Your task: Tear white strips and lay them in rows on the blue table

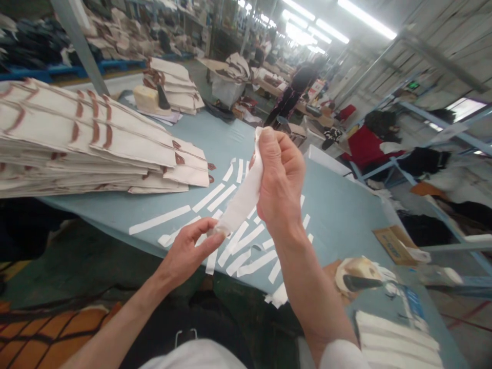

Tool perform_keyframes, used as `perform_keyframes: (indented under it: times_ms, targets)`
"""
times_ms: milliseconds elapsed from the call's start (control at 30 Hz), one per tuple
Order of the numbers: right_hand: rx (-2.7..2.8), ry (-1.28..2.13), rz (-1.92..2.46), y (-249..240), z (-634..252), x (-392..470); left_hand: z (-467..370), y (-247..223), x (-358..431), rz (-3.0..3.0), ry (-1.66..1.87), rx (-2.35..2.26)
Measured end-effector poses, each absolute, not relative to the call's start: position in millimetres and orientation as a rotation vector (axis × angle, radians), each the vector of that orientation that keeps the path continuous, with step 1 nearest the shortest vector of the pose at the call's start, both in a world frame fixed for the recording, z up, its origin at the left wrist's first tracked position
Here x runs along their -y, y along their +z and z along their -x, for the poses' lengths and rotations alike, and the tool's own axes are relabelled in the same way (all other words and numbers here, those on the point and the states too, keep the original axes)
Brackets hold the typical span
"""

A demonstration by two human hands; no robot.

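A white strip of cloth-like material point(243, 197) is stretched at a slant between my two hands, above the table. My left hand point(192, 248) pinches its lower end between thumb and fingers. Higher up and to the right, my right hand point(280, 174) grips the upper end, thumb on top and the other fingers curled. Below the held piece, several narrow white strips point(159, 219) lie spread over the blue-green table point(334, 210), some overlapping near its front edge. The held strip and my right forearm hide part of them.
Stacked cream fabric panels with brown trim point(126, 138) fill the table's left side. A yellowish block point(146, 98) stands behind them. At right are a dark-handled tool point(361, 283), a cardboard box point(394, 245) and folded cream pieces point(395, 341). A person point(298, 89) stands farther back.
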State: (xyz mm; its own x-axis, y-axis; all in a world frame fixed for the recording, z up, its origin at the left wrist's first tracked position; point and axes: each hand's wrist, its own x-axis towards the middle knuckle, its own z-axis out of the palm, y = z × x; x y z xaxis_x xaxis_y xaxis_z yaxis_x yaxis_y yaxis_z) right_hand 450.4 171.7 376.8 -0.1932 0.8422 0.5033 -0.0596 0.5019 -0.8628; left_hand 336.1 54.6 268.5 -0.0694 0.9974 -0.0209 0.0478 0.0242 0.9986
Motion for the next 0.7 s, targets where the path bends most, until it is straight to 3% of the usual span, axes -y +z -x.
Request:
perform_keyframes:
  times_ms: [300, 467, 567, 700]
  targets:
    - [1.463, 0.895, 0.826, 355, -461, -183, -339, 265, -38, -0.962, 1.183, -1.29]
    - [1.306, 0.878, 0.84, 340, -482, -182, -340, 267, -24, -1.175, 1.178, -1.623]
    - [1.345, 1.012, 0.682, 339, -494, -143, -337, 262, -23, -1.346, 1.283, -1.872]
    - [1.444, 1.449, 0.441, 330, -506, -81, -330, 252, -26, -1.413, 1.474, -2.004]
